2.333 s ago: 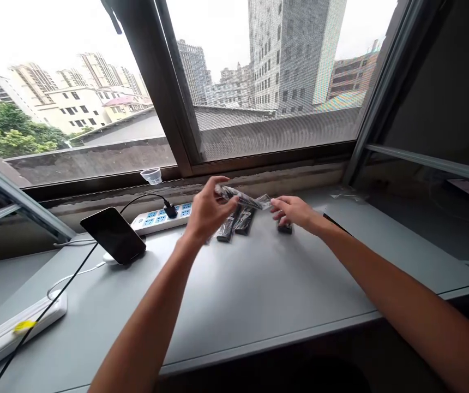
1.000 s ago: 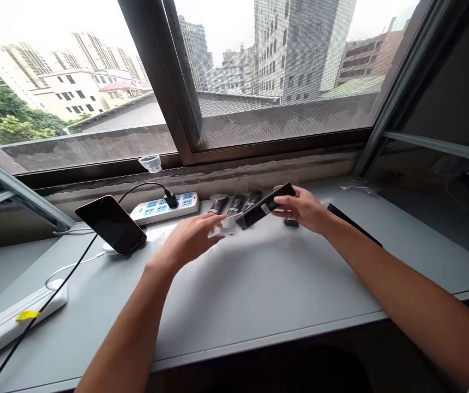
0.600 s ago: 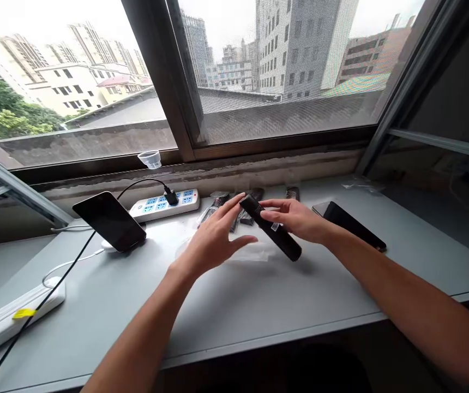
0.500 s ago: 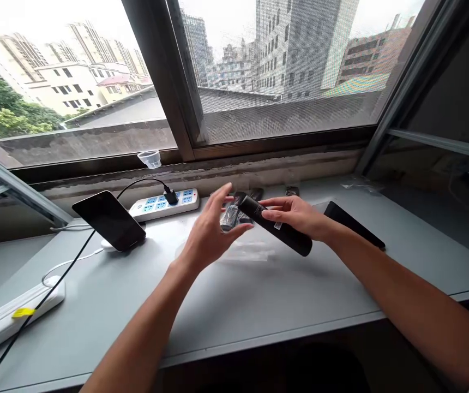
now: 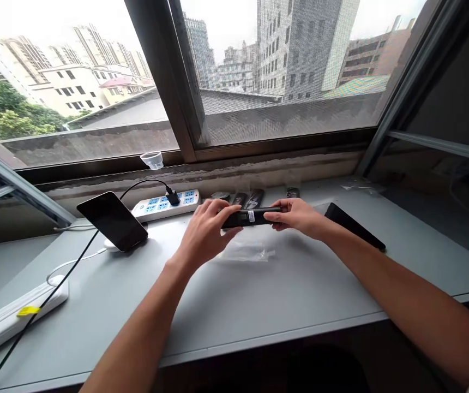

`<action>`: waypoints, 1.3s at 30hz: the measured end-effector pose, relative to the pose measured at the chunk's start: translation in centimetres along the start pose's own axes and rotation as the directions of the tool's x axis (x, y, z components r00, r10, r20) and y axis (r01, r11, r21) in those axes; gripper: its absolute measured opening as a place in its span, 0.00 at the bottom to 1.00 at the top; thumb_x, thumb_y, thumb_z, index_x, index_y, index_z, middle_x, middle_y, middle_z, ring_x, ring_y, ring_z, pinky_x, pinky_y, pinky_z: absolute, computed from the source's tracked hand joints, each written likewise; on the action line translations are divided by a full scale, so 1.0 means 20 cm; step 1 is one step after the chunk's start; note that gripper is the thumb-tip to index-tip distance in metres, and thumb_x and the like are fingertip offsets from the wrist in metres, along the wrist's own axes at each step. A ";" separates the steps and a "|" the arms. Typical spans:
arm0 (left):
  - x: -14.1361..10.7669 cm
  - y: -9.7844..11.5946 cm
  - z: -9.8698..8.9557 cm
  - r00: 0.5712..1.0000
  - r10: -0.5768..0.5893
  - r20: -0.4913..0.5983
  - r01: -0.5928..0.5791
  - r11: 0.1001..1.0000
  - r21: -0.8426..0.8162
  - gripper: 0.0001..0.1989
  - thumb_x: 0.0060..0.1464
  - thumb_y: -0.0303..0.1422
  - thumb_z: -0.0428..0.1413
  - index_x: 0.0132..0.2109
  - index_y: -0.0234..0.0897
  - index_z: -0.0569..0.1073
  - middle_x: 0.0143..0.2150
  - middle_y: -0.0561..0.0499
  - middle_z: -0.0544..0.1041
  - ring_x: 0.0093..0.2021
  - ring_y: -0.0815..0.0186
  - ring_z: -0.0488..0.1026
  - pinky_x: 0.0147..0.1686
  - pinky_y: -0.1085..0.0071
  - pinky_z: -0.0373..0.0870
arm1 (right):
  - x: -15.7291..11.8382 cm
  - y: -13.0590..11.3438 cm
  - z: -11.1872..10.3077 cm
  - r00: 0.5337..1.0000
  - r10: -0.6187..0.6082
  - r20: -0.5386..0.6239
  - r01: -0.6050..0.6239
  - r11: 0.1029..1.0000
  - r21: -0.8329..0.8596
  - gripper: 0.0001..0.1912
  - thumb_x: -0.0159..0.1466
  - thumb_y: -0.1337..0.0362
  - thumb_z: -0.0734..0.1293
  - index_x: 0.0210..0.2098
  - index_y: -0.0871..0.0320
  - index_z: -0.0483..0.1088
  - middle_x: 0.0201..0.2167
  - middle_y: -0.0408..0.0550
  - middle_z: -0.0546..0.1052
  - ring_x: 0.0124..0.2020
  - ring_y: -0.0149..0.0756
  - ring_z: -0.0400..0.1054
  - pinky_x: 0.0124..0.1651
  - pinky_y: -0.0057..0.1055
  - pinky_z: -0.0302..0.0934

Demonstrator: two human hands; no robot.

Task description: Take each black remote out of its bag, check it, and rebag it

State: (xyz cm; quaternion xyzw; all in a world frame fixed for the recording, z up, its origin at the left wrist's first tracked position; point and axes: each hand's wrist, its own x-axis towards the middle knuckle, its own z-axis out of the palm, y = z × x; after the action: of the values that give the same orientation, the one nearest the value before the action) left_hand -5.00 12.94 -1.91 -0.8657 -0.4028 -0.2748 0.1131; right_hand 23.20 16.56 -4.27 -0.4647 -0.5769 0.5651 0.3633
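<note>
A slim black remote control (image 5: 264,216) is held level above the desk, with a small white label on the side facing me. My left hand (image 5: 206,228) grips its left end between thumb and fingers. At the other end, my right hand (image 5: 296,218) pinches it. Below it, a clear plastic bag (image 5: 245,252) lies flat on the grey desk (image 5: 259,305). Just behind my hands are several dark items in clear wrapping (image 5: 254,198), partly hidden.
A phone (image 5: 114,221) leans on a stand at the left, before a white power strip (image 5: 185,203) with a black plug. A long black object (image 5: 355,226) lies at the right. On the window sill sits a clear plastic cup (image 5: 152,160). Another white strip (image 5: 22,316) and cables occupy the left edge.
The remote control has turned from slanted to level, and its labelled side now faces me. My left hand, open and apart from it before, has closed on its left end.
</note>
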 end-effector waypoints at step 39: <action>-0.03 -0.10 -0.01 0.953 -0.218 0.211 0.237 0.969 -0.069 0.19 0.64 0.39 0.62 0.60 0.44 0.75 0.57 0.46 0.79 0.50 0.53 0.79 0.46 0.61 0.74 | 0.04 0.06 -0.06 0.850 -0.523 0.058 0.519 0.816 -0.255 0.12 0.61 0.51 0.78 0.40 0.49 0.86 0.59 0.52 0.77 0.57 0.52 0.73 0.49 0.45 0.74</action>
State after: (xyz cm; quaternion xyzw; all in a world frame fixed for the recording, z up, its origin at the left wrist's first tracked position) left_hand -7.01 13.73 -2.10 -0.8412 -0.4961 -0.2152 -0.0014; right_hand 24.17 17.58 -5.46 -0.3371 -0.7485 0.3596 0.4436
